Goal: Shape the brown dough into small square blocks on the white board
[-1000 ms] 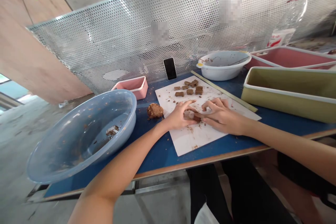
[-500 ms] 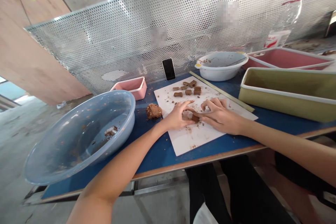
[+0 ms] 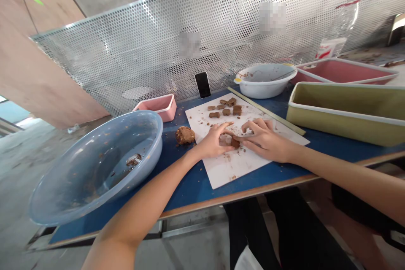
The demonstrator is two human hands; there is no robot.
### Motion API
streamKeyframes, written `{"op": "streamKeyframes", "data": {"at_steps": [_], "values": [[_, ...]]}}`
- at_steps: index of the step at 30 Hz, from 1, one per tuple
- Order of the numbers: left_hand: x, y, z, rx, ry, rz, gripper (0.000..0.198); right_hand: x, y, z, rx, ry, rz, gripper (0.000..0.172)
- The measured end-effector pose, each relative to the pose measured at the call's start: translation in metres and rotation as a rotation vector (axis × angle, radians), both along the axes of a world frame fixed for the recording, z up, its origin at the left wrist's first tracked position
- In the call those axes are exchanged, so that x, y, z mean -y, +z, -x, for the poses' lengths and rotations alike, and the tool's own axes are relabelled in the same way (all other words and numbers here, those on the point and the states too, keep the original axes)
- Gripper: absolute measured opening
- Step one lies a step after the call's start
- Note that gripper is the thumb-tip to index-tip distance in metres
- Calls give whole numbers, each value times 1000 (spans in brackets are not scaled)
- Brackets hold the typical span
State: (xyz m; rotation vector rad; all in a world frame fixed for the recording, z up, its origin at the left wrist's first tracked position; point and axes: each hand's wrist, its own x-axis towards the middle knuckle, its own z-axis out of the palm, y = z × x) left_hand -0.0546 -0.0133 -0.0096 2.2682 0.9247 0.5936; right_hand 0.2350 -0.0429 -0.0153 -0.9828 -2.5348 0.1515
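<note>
A small brown clay block (image 3: 235,142) lies on the white board (image 3: 221,174), pinched between both hands. From the left, my left hand (image 3: 212,141) closes on it with thumb and fingers curved round. On the other side, my right hand (image 3: 264,140) presses its thumb and index finger against the block, the other fingers bent. Behind them on the board sit several shaped clay pieces (image 3: 226,112) among crumbs. A rough lump of clay (image 3: 185,135) rests on the blue table, left of the board.
At left is a big blue basin (image 3: 72,164) with a clay bit inside. A small pink tray (image 3: 169,112), a phone (image 3: 202,85), a white basin (image 3: 264,88) and a stick (image 3: 268,112) stand behind. Right are a green trough (image 3: 341,124), a pink tray (image 3: 348,80) and a bottle (image 3: 332,46).
Both hands stay almost in place around the clay block, with only slight finger movement at it. The whole view has shifted a little.
</note>
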Motion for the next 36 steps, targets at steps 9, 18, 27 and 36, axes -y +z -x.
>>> {"op": "streamKeyframes", "data": {"at_steps": [9, 18, 27, 36], "values": [[-1, -5, 2, 46, 33, -19, 102, -2, 0, 0, 13, 10, 32, 57], [-1, -4, 2, 51, 18, -40, 99, 1, 6, 1, 23, 60, 70, 57], [0, -3, 1, 51, 25, -26, 99, 1, 4, 0, 6, 69, 38, 55], [-3, -6, 10, 268, 39, 11, 64, -1, -2, -7, -90, 50, -20, 51]]}}
